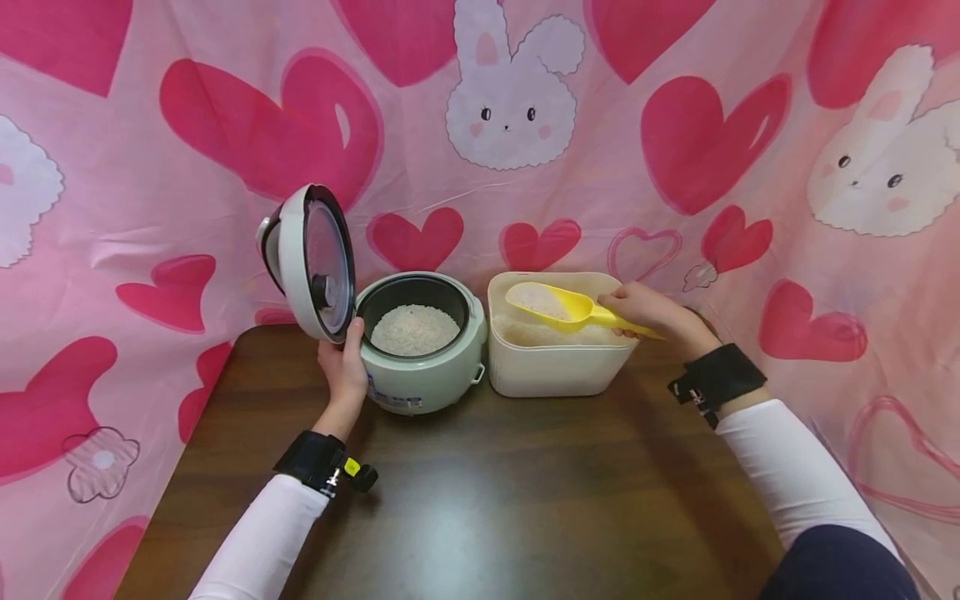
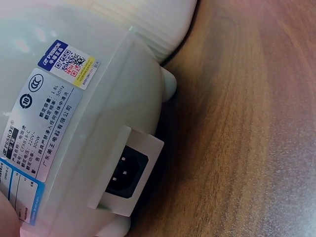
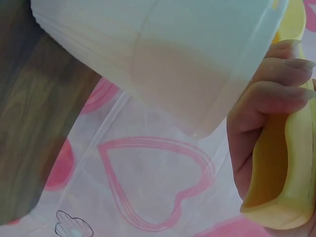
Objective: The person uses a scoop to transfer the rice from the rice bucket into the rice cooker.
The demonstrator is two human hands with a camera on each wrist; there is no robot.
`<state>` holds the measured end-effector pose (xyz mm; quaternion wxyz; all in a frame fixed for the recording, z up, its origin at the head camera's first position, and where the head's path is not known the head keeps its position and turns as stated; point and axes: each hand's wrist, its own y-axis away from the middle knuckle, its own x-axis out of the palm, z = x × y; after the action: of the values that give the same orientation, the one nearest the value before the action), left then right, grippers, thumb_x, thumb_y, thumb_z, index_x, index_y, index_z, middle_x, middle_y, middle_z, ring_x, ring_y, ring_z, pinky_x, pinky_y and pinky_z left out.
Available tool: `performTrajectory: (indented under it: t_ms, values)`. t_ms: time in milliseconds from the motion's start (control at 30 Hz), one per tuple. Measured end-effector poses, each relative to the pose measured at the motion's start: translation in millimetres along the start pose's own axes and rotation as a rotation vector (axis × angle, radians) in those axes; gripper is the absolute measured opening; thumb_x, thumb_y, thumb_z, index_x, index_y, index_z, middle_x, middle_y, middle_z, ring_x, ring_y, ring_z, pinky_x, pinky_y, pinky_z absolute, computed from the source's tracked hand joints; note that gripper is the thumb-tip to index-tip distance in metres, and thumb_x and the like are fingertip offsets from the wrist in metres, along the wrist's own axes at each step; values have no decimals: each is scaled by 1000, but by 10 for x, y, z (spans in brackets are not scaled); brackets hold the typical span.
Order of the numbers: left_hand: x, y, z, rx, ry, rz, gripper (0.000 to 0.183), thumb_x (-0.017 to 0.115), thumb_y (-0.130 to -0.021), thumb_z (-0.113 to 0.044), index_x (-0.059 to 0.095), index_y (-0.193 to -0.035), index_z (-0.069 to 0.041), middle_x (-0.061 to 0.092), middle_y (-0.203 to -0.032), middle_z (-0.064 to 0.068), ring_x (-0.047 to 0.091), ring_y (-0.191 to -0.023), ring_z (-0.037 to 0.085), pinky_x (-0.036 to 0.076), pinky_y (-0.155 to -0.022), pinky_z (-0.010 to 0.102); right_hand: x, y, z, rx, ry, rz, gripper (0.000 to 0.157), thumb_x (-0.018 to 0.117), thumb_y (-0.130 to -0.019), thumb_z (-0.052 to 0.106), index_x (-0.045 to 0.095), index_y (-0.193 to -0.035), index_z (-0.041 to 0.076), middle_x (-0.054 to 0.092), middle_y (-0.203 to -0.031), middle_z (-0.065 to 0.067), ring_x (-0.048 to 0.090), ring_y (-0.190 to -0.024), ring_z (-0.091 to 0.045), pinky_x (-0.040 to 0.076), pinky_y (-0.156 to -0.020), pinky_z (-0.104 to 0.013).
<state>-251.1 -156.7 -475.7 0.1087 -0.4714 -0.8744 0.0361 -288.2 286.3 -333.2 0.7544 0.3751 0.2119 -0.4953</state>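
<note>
My right hand [image 1: 647,307] grips the handle of a yellow scoop [image 1: 579,310]. The scoop holds rice [image 1: 542,300] and is level above the open white storage bin [image 1: 562,367], which has more rice inside. In the right wrist view, fingers [image 3: 276,94] curl round the hollow yellow handle beside the bin wall. To the left stands a pale green rice cooker [image 1: 420,387] with white rice [image 1: 415,330] in its dark pot. Its raised lid [image 1: 296,262] leans left. My left hand [image 1: 343,367] holds the lid's lower edge, thumb toward the pot; its other fingers are mostly hidden.
Cooker and bin stand side by side at the back of a brown wooden table [image 1: 480,500]. A pink cloth with hearts and rabbits [image 1: 420,167] hangs close behind and at both sides. The cooker's power socket [image 2: 127,172] shows in the left wrist view.
</note>
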Motion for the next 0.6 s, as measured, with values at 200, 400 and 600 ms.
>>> performTrajectory:
  t_ms: [200,400,600]
  values:
    - [3,0,-4,-5,-5,-2,51,64,-99,-29,59,-141,0,62,-143,16,54,-129,21,36,-118,37,-12,11,35,-2,-74,31,44,48,-110,38,64,-91,2,57,-67,-1,54,-58,-21,45,-55,-26]
    - [-7,-7,8,0,-1,-1,51,64,-99,-29,58,-141,-1,61,-143,16,54,-130,22,36,-118,38,46,4,185,-46,-79,50,46,48,-110,41,64,-106,-2,61,-74,-5,55,-62,-22,47,-57,-25]
    - [-9,-8,4,0,3,7,51,64,-99,-29,58,-142,-1,61,-144,16,53,-131,22,36,-118,38,112,-65,400,-95,-47,54,45,48,-110,41,63,-106,-1,61,-75,-6,55,-63,-22,47,-57,-25]
